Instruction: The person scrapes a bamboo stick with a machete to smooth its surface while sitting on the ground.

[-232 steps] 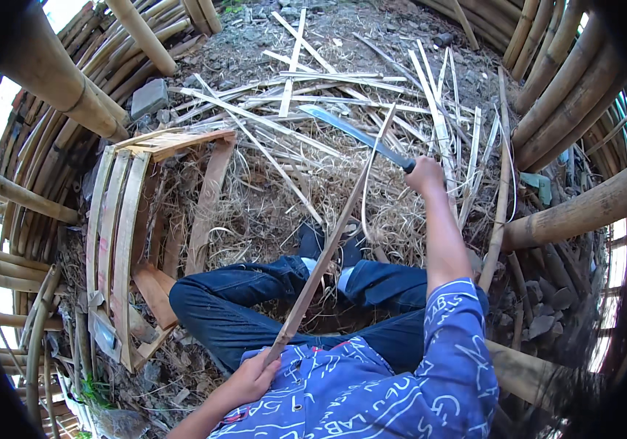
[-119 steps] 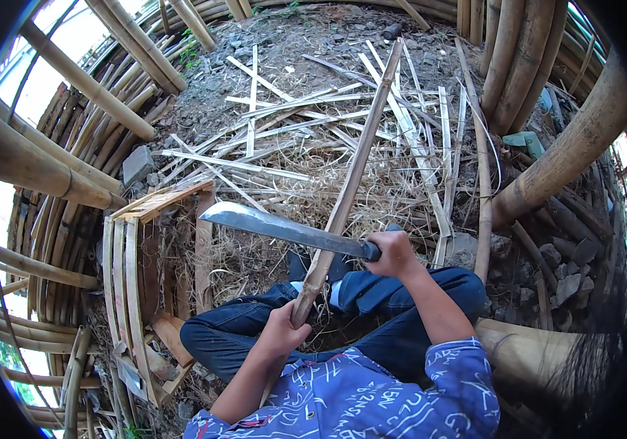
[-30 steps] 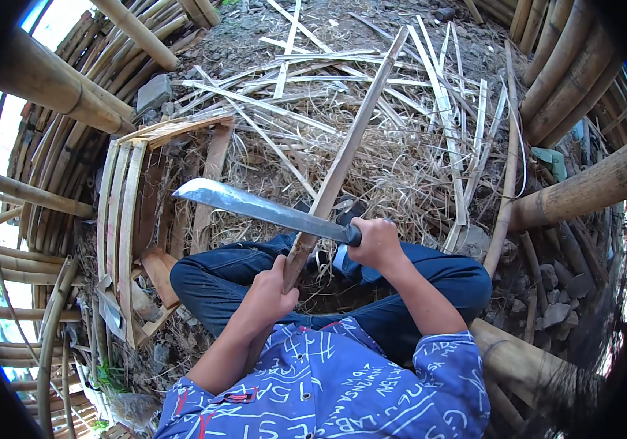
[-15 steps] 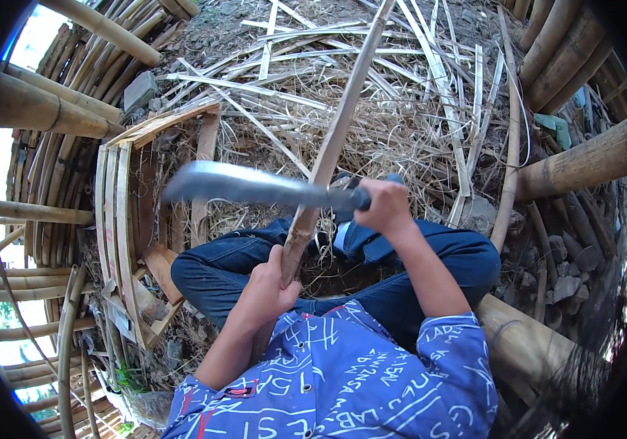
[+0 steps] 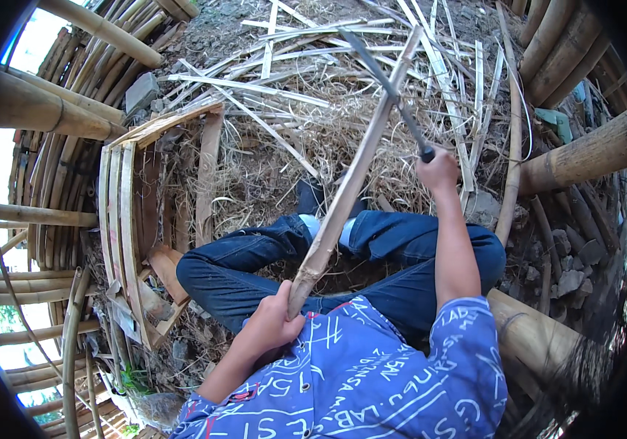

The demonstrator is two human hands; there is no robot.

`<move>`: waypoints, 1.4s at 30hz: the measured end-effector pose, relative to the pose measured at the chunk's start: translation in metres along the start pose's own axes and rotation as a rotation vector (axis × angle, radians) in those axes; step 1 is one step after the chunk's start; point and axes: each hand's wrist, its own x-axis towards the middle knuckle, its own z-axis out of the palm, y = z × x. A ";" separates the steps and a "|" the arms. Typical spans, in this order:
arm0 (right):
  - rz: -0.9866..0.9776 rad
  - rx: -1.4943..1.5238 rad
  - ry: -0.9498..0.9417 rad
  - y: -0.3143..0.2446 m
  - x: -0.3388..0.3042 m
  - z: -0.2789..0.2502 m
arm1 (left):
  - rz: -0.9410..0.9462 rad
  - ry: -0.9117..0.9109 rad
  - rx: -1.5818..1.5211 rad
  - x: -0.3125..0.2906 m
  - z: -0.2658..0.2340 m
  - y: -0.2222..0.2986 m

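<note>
My left hand (image 5: 272, 320) is closed round the near end of a long split bamboo strip (image 5: 351, 189), low in front of my shirt. The strip slants away up and to the right, over my crossed legs. Out to the right, with the arm stretched forward, my right hand (image 5: 439, 173) grips the black handle of a machete (image 5: 408, 123). Its blade is seen nearly edge-on and crosses the strip near the far end. I cannot tell how deep the edge sits, if it bites at all.
Pale split bamboo strips (image 5: 277, 94) and curly shavings (image 5: 255, 157) litter the ground ahead. A wooden crate frame (image 5: 129, 219) stands at my left. Thick bamboo poles (image 5: 584, 150) jut in at the right beside broken stones (image 5: 571, 282). A grey block (image 5: 141, 93) lies far left.
My right hand has moved forward and right with the machete, from mid-strip toward the strip's far end. The strip now leans further right, and its far end has come nearer.
</note>
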 end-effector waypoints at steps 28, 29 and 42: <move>-0.723 0.226 -0.124 -0.083 -0.095 0.028 | -0.032 0.179 0.066 0.040 -0.011 0.005; -0.722 0.222 -0.119 -0.084 -0.095 0.028 | -0.034 0.181 0.064 0.039 -0.011 0.005; -0.057 0.147 -0.048 -0.024 -0.018 0.008 | -0.120 0.089 0.003 0.004 -0.010 0.003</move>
